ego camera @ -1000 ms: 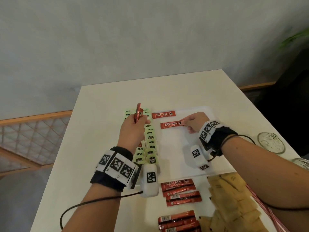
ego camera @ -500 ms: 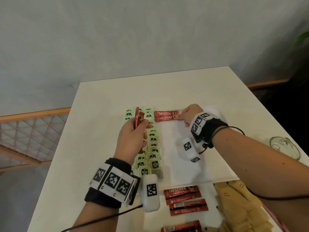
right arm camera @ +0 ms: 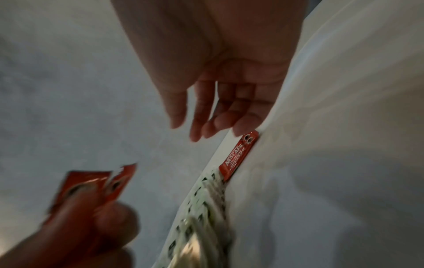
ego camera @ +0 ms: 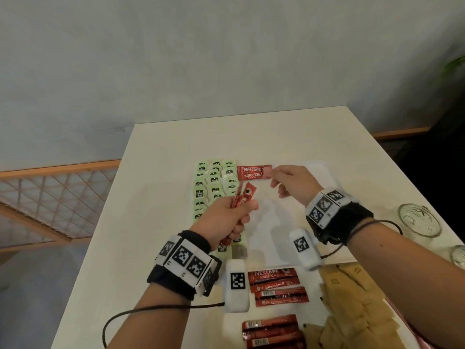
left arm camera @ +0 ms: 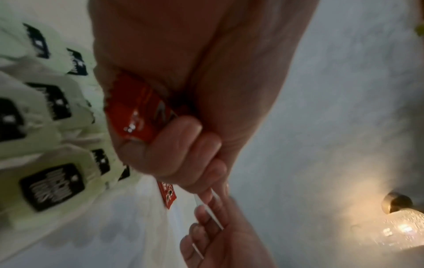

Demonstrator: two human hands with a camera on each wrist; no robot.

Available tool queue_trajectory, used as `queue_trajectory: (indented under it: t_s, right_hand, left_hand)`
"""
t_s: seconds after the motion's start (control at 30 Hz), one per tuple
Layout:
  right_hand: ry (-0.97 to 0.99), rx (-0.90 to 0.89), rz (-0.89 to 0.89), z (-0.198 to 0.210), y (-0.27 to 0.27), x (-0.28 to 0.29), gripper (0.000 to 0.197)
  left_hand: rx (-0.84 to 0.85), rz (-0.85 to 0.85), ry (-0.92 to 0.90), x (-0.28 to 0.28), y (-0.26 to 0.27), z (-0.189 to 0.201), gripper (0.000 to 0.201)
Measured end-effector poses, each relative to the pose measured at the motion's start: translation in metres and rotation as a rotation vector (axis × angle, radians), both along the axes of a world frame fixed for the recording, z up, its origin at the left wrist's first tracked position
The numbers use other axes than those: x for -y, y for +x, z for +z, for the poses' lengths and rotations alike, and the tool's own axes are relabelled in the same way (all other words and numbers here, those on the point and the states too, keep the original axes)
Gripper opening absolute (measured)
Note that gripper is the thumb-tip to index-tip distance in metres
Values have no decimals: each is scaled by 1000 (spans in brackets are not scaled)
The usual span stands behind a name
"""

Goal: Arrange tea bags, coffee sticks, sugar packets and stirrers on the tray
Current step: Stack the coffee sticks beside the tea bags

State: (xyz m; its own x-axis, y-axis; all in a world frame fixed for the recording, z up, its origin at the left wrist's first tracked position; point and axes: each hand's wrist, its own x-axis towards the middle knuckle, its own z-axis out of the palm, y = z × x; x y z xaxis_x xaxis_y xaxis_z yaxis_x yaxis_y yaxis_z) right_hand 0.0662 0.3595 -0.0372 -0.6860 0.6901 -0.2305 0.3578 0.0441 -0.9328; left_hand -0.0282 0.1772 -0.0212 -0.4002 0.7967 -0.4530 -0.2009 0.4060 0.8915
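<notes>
A white tray (ego camera: 289, 235) lies mid-table. Rows of green tea bags (ego camera: 214, 182) fill its left side. Two red coffee sticks (ego camera: 254, 172) lie side by side at the tray's far end, next to the tea bags; they also show in the right wrist view (right arm camera: 238, 156). My left hand (ego camera: 226, 215) grips a bundle of coffee sticks (ego camera: 242, 197) above the tea bags, the bundle tilted up to the right (left arm camera: 137, 116). My right hand (ego camera: 273, 176) hovers just right of the two laid sticks, fingers relaxed and empty (right arm camera: 206, 127).
Loose coffee sticks (ego camera: 276, 285) lie on the table near me, with more (ego camera: 271, 331) closer still. Brown sugar packets (ego camera: 352, 311) are heaped to their right, striped stirrers (ego camera: 407, 328) beyond. Glass bowls (ego camera: 419, 219) stand at the table's right edge.
My right hand laid a second coffee stick beside the first, let go and lifted back. My left hand drifted right and nearer with its bundle, now tilted.
</notes>
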Motion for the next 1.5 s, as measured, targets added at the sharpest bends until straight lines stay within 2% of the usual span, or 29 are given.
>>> queue_trajectory:
  t_s: [0.13, 0.23, 0.37, 0.43, 0.53, 0.6, 0.73, 0.93, 1.13, 1.3, 1.4, 1.5]
  right_hand:
    - [-45, -103, 164, 13, 28, 30, 17]
    - [-1, -137, 124, 11, 44, 35, 9]
    - [-123, -185, -21, 14, 64, 38, 8]
    - [-135, -183, -43, 15, 72, 41, 9]
    - [-168, -172, -38, 18, 77, 47, 11]
    - [-172, -140, 18, 23, 78, 51, 14]
    - [-119, -99, 158, 34, 73, 60, 19]
    - [-101, -51, 179, 33, 65, 66, 25]
    - [-89, -77, 72, 26, 66, 55, 25]
    - [-237, -112, 97, 23, 62, 38, 15]
    - [-255, -81, 86, 17, 52, 24, 14]
    - [-184, 8, -1, 5, 40, 2, 17]
  left_hand:
    - [-61, -89, -33, -1, 18, 2, 22]
    - [-152, -96, -49, 2, 25, 6, 30]
    - [-139, 41, 18, 15, 27, 10, 24]
    - [-96, 129, 77, 20, 27, 10, 23]
    - [-124, 229, 93, 25, 29, 10, 26]
    - [-194, 246, 77, 26, 33, 11, 26]
    - [-472, 155, 51, 24, 41, 10, 19]
    - [-697, 93, 87, 13, 50, 8, 19]
    - [-646, 188, 59, 6, 45, -1, 22]
    - [-589, 232, 34, 1, 30, 0, 23]
    - [-478, 228, 1, -3, 18, 7, 26]
    - [-340, 271, -76, -5, 3, 16, 29]
